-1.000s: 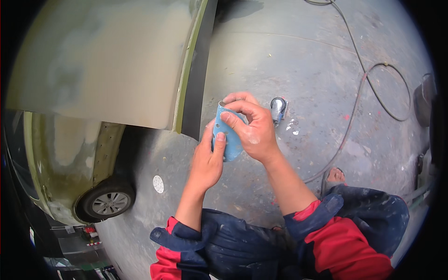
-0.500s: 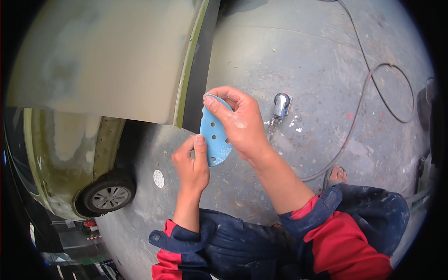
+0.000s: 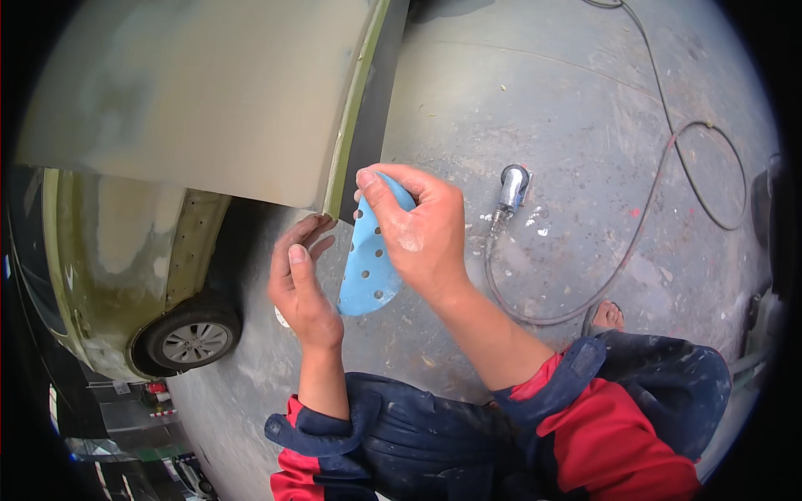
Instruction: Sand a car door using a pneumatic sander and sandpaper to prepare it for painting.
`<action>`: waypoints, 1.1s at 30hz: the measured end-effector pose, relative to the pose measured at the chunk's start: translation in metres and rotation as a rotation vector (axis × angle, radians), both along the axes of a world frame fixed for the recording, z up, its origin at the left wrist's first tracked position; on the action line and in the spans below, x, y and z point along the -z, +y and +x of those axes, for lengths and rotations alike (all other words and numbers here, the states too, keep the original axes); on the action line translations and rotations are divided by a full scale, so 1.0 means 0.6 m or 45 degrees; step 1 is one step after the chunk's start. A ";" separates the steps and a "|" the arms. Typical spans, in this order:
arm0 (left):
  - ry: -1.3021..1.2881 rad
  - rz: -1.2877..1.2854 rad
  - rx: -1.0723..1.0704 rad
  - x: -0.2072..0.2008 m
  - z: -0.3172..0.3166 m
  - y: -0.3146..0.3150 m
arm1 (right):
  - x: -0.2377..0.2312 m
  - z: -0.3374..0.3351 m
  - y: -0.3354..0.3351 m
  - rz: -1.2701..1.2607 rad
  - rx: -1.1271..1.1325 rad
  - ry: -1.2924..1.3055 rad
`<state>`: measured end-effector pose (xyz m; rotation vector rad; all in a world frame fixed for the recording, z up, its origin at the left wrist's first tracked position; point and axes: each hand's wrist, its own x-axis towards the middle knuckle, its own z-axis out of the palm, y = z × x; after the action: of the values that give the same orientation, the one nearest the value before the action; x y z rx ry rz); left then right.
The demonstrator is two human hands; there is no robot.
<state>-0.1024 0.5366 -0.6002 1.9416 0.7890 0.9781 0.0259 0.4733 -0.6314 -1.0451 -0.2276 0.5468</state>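
Note:
My right hand (image 3: 428, 234) pinches the top of a light blue sanding disc (image 3: 372, 267) between thumb and fingers. Round holes dot the disc, which hangs tilted in front of me; its left side runs nearly straight, and I cannot tell whether it is folded or curved. Just left of it my left hand (image 3: 307, 294) is raised, thumb and fingers apart, gripping nothing. Its palm is close to the disc's lower left edge; whether they touch is unclear. Beyond both hands is the lower corner of a sanded door panel (image 3: 209, 108) with a green edge.
A sander (image 3: 515, 187) lies on the grey floor (image 3: 443, 351), joined to a hose (image 3: 601, 288) that loops along the right. A white disc (image 3: 281, 317) shows partly behind my left hand. The green car body (image 3: 125, 259) and its wheel (image 3: 196, 342) stand at left.
My left hand has let go of the disc's edge and moved left, its fingers spreading. The disc stays in my right hand and has turned, its lower end swinging left.

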 end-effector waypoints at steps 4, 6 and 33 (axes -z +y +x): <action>0.307 -0.029 0.123 0.002 -0.015 -0.005 | -0.004 0.001 -0.003 0.003 -0.048 -0.052; 0.383 -0.027 0.119 0.004 -0.011 -0.018 | -0.001 0.000 -0.002 0.189 -0.064 0.072; 0.110 0.342 -0.014 -0.022 0.007 -0.013 | 0.002 0.000 0.004 0.167 -0.267 0.067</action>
<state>-0.0984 0.5290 -0.5870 2.2244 0.7476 1.0566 0.0257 0.4755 -0.6324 -0.8838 -0.3244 0.7380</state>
